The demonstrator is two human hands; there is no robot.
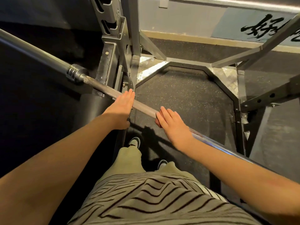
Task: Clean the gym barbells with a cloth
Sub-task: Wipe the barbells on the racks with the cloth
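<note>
A steel barbell (pixel 142 108) runs diagonally from the upper left to the lower right, resting in a dark squat rack. Its collar (pixel 75 73) and thick sleeve (pixel 32 52) lie to the left. My left hand (pixel 122 109) lies flat over the bar with straight fingers, just right of the rack upright. My right hand (pixel 172 125) rests on the bar further right, fingers straight, thumb under the shaft. No cloth shows in either hand.
The rack's left upright (pixel 112 46) stands just behind my left hand. A speckled rubber platform (pixel 186 98) with a metal frame lies below the bar. Rack beams (pixel 266 98) cross at the right. My feet (pixel 134 142) stand under the bar.
</note>
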